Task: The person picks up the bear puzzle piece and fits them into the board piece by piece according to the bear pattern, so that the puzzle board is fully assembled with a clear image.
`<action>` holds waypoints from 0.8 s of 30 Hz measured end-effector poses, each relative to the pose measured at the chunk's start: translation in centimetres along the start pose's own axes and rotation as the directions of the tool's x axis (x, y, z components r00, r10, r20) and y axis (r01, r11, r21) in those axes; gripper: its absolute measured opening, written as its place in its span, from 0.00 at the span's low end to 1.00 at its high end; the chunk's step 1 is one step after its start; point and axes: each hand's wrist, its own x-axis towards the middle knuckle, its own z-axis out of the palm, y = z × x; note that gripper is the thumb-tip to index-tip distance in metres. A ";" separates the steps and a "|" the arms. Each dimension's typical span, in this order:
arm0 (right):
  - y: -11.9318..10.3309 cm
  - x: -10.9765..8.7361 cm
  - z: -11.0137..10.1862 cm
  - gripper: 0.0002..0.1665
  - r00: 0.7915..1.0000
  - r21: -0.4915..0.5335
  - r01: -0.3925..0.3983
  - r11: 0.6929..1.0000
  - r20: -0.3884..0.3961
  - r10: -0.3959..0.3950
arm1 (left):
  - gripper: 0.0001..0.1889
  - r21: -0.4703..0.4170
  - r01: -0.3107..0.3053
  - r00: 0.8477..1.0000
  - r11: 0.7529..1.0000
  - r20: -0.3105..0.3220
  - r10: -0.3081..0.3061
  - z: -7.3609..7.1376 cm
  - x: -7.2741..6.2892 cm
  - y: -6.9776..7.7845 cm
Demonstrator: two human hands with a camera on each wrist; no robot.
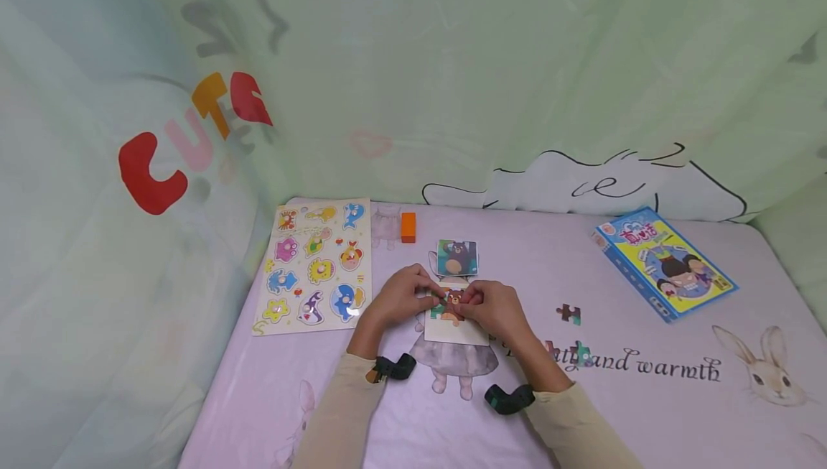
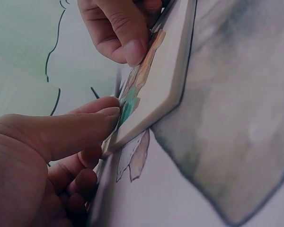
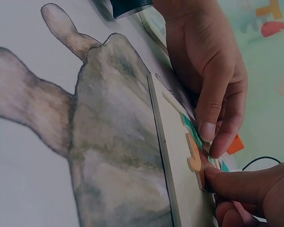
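A pale square board (image 1: 444,333) lies in front of the person, bearing joined jigsaw pieces (image 1: 455,298) with a brown bear on green. The left hand (image 1: 402,298) comes in from the left side; its thumb and fingers pinch the green-edged jigsaw piece (image 2: 128,107). From the other side, the right hand (image 1: 496,305) pinches a brown jigsaw piece (image 3: 209,176) at the bear, thumb bent over it. In the right wrist view both hands' fingertips nearly meet over the pieces. Just behind the board sits a square bear picture (image 1: 457,258) with the same design.
Right of the hands lie a few loose jigsaw pieces (image 1: 568,313). A blue and yellow box (image 1: 672,268) stands farther right. To the left is a sea-animal peg board (image 1: 336,257), with an orange block (image 1: 408,228) near its back corner. Curtains (image 1: 388,110) border the table.
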 end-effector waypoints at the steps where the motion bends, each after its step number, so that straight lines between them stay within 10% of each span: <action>1: 0.0 0.0 0.0 0.13 1.000 -0.003 -0.001 1.000 0.000 0.001 | 0.09 0.001 0.000 1.000 1.000 0.000 0.000 0.0 0.0 0.0; 24: -0.3 -0.4 0.0 0.13 1.000 -0.004 -0.012 1.000 -0.003 0.012 | 0.08 -0.025 -0.007 1.000 1.000 -0.020 0.007 0.1 -0.1 -0.1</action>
